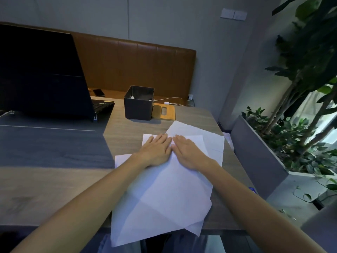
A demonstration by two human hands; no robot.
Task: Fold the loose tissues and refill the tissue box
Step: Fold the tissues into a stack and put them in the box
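Observation:
Several loose white tissues (164, 194) lie overlapping on the wooden table, the nearest one hanging over the front edge. My left hand (156, 149) and my right hand (187, 152) rest flat side by side on the top tissue, fingers stretched out and pointing away from me, pressing it down. Neither hand grips anything. A dark square tissue box (138, 105) stands open-topped behind the tissues, with a bit of white tissue visible inside. Its wooden lid (165, 112) with an oval slot lies flat to the right of the box.
An open black laptop (40, 73) stands at the left on a dark desk mat (54, 145). A phone (99, 92) and white charging cables (169, 102) lie behind the box. A brown padded bench back lines the wall. A grey planter (259, 157) with plants stands right of the table.

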